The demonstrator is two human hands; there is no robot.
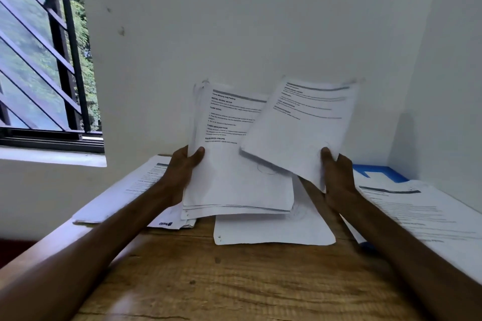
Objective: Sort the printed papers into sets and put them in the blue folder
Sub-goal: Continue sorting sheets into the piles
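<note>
Over the wood-grain table [208, 281], holding two sheaves up and apart: left hand [182, 172] clamped on the thick, curled stack [234, 164], thumb on top; right hand [336, 177] pinching a thinner set [300, 125], tilted, overlapping the stack's corner. Below, flat loose sheets [273, 229]. Far right, glossy blue folder [383, 172], half buried under printed pages [430, 216].

Both bare forearms rise from the lower corners of the frame and converge toward its centre. The left grip [184, 172], just left of centre, pinches the left edge of a paper stack [234, 177], thumb on the front and fingers hidden behind. The right grip [337, 174], right of centre at about the same height, pinches the lower corner of a tilted sheaf [300, 125], thumb on top. The two grips are apart.
</note>
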